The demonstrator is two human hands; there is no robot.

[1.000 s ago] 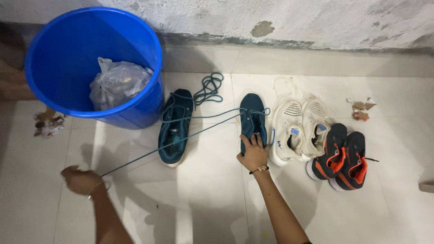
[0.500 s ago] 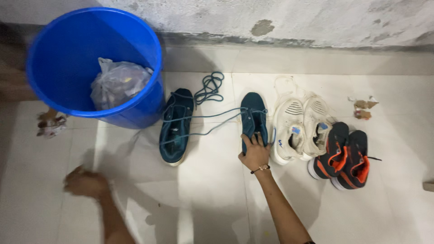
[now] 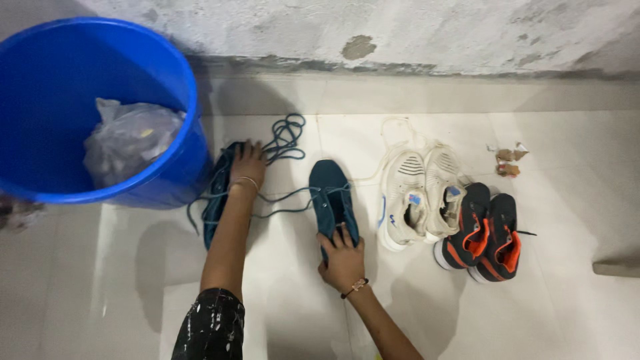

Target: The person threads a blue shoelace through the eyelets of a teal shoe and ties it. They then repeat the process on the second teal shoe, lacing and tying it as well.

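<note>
Glossy white floor tile (image 3: pixel 573 300) ran up to a rough, stained concrete wall (image 3: pixel 433 33). Your left hand (image 3: pixel 248 163) lay flat, fingers spread, on the left teal shoe (image 3: pixel 217 207) beside the blue bucket (image 3: pixel 40 87), which held a crumpled plastic bag (image 3: pixel 127 143). Your right hand (image 3: pixel 343 261) pressed down on the heel of the right teal shoe (image 3: pixel 331 193), fingers resting on it rather than clenched. A teal lace (image 3: pixel 283 137) trailed between both shoes. White sneakers (image 3: pixel 423 193) and black-and-orange shoes (image 3: pixel 490 230) stood just beside them, to the right.
</note>
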